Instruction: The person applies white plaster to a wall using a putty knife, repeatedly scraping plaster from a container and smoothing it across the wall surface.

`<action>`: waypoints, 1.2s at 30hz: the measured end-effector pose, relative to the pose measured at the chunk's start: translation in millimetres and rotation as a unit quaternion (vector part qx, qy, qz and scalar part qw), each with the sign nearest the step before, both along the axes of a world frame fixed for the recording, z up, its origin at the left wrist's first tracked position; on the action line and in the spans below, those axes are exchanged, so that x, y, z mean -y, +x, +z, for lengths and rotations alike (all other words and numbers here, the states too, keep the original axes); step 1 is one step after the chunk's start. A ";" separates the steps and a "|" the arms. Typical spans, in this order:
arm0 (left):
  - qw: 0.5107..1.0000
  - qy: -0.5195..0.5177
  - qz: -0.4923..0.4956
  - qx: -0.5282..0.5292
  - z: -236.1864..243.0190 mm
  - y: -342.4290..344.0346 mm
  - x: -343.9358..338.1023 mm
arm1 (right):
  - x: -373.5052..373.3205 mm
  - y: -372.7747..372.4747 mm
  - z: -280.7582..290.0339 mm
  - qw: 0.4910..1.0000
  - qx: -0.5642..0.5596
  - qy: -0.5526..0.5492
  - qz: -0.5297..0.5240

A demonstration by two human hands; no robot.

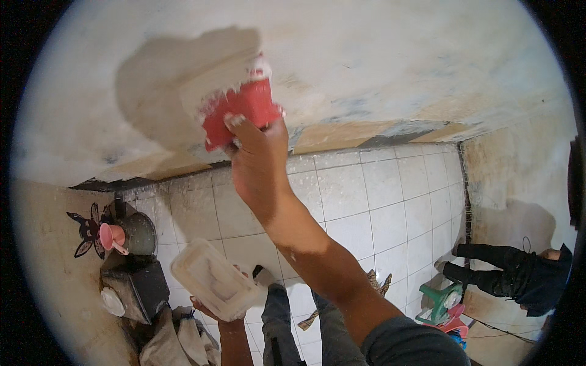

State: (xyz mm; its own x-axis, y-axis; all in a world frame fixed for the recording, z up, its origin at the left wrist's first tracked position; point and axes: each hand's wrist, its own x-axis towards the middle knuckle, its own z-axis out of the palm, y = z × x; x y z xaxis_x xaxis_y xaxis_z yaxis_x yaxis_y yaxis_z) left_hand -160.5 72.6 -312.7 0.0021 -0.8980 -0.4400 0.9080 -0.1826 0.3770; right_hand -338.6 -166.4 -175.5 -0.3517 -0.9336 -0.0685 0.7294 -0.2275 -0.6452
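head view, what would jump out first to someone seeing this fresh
The red trowel stands out first, pressed by the right hand against the wall at upper centre, at the edge of a smear of wet grey putty. Below it, the left hand holds up a pale rectangular tray over the white tiled floor. At far right, a person in dark clothes sits against the wall.

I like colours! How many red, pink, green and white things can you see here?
Red: 1, the scraper in the right hand
Pink: 1, the scoop
Green: 1, the stool
White: 1, the tray in the left hand
Total: 4
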 end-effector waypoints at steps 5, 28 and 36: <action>0.999 -0.012 -0.028 -0.029 1.7 -11.0 2.8 | -36.2 -66.9 -82.4 0.992 0.083 0.096 0.017; 0.971 -0.094 -0.171 -0.142 -81.4 -64.7 -9.6 | -45.5 -219.3 -294.9 0.948 -0.266 0.096 -0.144; 0.978 -0.030 -0.160 -0.131 -102.9 -62.8 -26.8 | 23.7 -269.5 -268.6 0.702 -0.617 0.085 -0.345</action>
